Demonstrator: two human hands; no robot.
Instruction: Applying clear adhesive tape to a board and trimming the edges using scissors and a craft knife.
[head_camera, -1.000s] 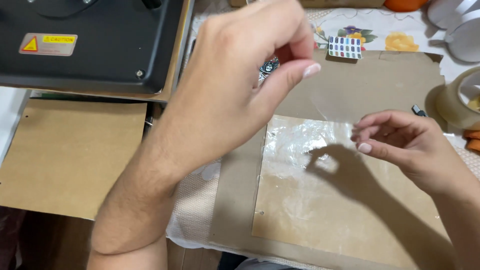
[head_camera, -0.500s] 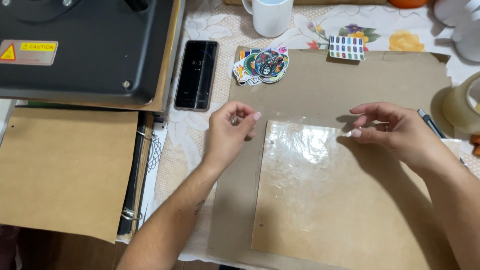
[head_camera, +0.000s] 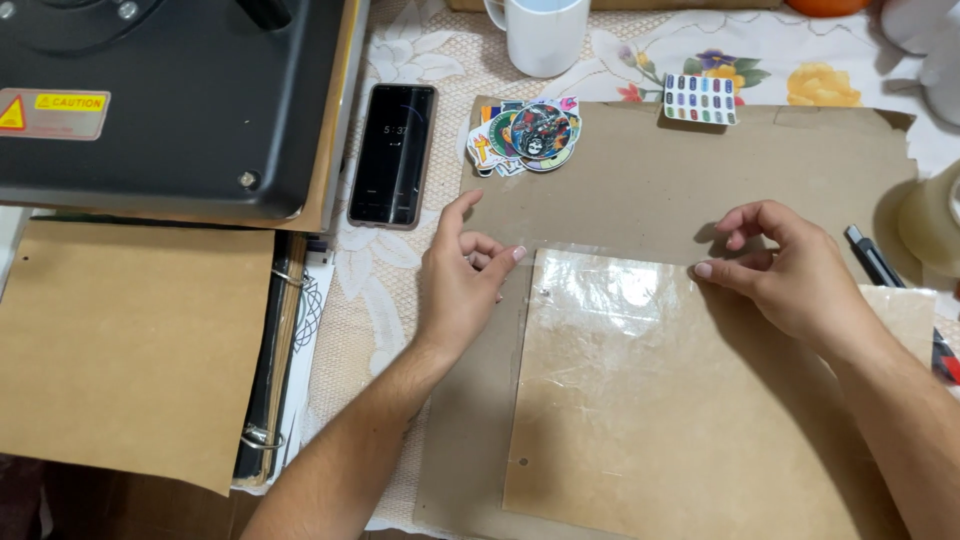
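Observation:
A clear plastic sheet (head_camera: 640, 390) lies on a brown cardboard board (head_camera: 640, 190) in front of me. My left hand (head_camera: 462, 285) rests at the sheet's top left corner, thumb and forefinger pinched at its edge. My right hand (head_camera: 790, 265) pinches the top right corner of the same sheet. A small pile of colourful round stickers (head_camera: 527, 135) lies on the board above my left hand. A small card with rows of coloured ovals (head_camera: 700, 98) sits at the board's far edge.
A black phone (head_camera: 392, 153) lies left of the board, next to a black heat press (head_camera: 160, 100). Brown paper (head_camera: 120, 350) covers a ring binder (head_camera: 272, 360) at left. A white mug (head_camera: 545, 35) stands at the back. A tape roll (head_camera: 930, 220) and a cutter (head_camera: 875, 258) are at right.
My left hand came down from close to the camera, where it held a sticker, to the sheet's top left corner. The stickers now lie on the board. My right hand stayed at the top right corner.

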